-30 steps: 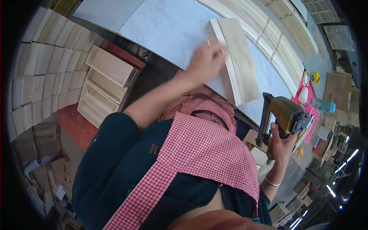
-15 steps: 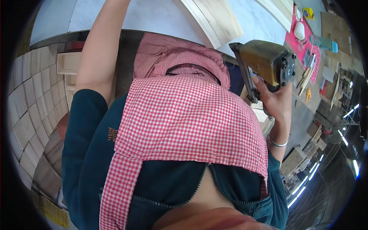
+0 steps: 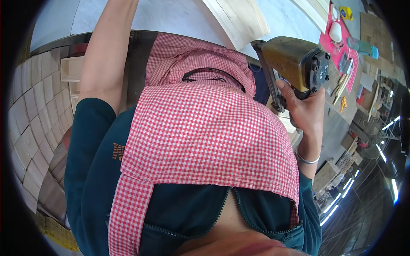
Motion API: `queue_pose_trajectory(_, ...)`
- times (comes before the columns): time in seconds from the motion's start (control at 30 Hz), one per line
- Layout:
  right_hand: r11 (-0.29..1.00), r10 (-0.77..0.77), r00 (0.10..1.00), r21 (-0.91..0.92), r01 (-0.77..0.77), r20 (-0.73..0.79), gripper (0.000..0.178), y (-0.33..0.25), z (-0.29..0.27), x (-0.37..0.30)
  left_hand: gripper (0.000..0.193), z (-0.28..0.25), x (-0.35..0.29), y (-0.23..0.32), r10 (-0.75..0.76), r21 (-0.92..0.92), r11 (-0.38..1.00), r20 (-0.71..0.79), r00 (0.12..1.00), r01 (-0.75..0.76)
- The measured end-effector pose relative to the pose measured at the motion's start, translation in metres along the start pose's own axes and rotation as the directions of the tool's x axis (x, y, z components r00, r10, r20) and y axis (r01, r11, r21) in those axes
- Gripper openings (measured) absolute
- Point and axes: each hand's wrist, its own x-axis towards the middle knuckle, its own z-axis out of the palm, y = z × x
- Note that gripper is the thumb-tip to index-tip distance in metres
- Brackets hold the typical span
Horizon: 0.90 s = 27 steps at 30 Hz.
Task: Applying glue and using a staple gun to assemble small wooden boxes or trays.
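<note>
My right hand (image 3: 305, 109) is closed round the handle of a nail gun (image 3: 290, 64) with a worn brown-gold body and a dark end cap. The gun is held up at the bench's near edge, its long dark magazine side toward my apron. Just past the gun's nose lies a pale wooden piece (image 3: 239, 21) with long straight edges, cut off by the top of the picture. My left forearm (image 3: 104, 59) reaches forward over the bench edge. The left hand itself is beyond the upper edge, so its fingers are hidden.
A light bench top (image 3: 171, 19) runs along the top. At the right are a pink cloth (image 3: 326, 42), a white mouse-shaped object (image 3: 335, 32), a yellow tape measure (image 3: 346, 13) and orange clips (image 3: 343, 104). Stacked wooden blocks (image 3: 32, 111) and an open wooden box (image 3: 70, 69) stand at the left.
The nail gun has shifted slightly upward in the picture, still in my right hand. My left forearm has moved a little to the left. The rest looks much the same.
</note>
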Motion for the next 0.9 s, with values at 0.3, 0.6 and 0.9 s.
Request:
queue_pose_trajectory(0.3,0.999,0.032,0.999,0.040,-0.033,0.033,0.031,0.000,-0.008,0.002,0.018,-0.004,-0.001,-0.006,-0.017,-0.050,0.999,0.005,1.000,0.017)
queue_pose_trajectory(0.6,0.996,-0.089,0.994,0.036,0.087,0.062,0.034,0.002,-0.009,0.008,0.018,-0.002,0.003,-0.006,-0.025,-0.093,0.995,0.011,1.000,0.026)
queue_pose_trajectory(0.9,0.990,0.141,0.984,-0.022,-0.139,0.112,0.031,-0.010,-0.016,0.010,0.018,0.004,0.006,-0.008,-0.020,-0.140,0.990,0.017,1.000,0.022)
